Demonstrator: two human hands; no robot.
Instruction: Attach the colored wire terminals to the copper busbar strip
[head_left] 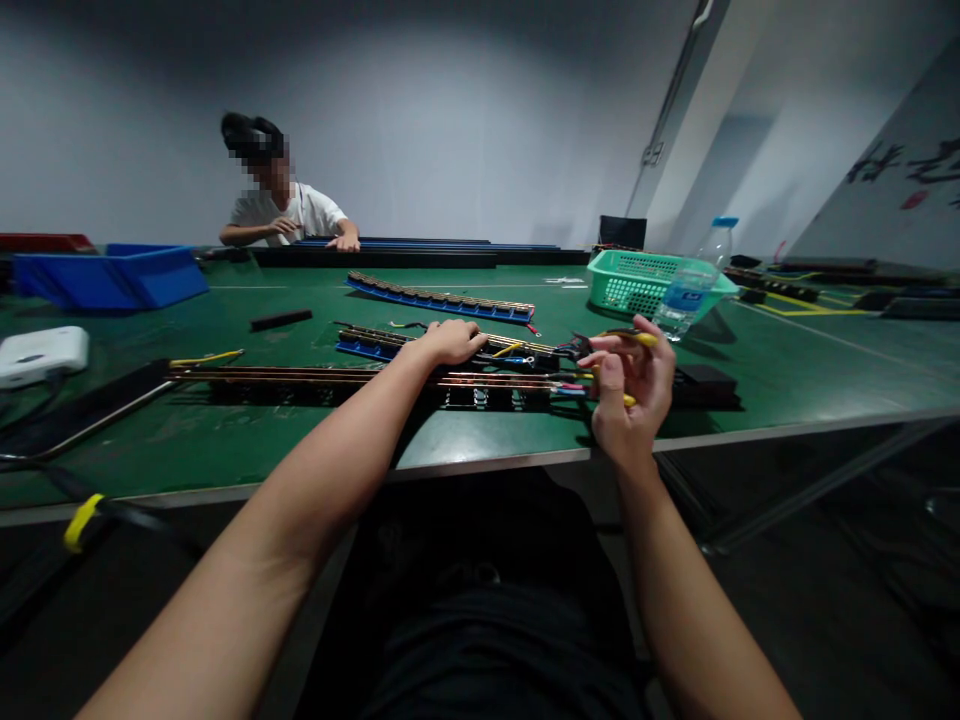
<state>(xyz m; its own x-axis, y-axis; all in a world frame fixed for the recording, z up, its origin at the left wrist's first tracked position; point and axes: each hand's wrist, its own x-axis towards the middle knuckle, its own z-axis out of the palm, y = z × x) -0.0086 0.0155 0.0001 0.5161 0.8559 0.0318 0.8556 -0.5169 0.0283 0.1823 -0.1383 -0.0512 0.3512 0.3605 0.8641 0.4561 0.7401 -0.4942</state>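
My left hand (452,343) lies over a blue-based strip with copper bars (367,345), its fingers bent over the far side. In my right hand (634,395) is a pair of pliers with yellow-and-black handles (641,338), the handles spread apart. The dark head of the pliers is close to the strip's right end, among loose wires; whether it grips one I cannot tell. In front lies a longer black rail with copper bars (300,374), with coloured wires (571,388) at its right end. Another blue copper-barred strip (442,298) lies behind.
At the right back stand a green basket (622,285) and a water bottle (694,285). A blue bin (112,275) and a white box (43,355) are at the left. A short black bar (281,320) lies on the green table (255,435). Across it, a co-worker (289,215) handles long dark rails.
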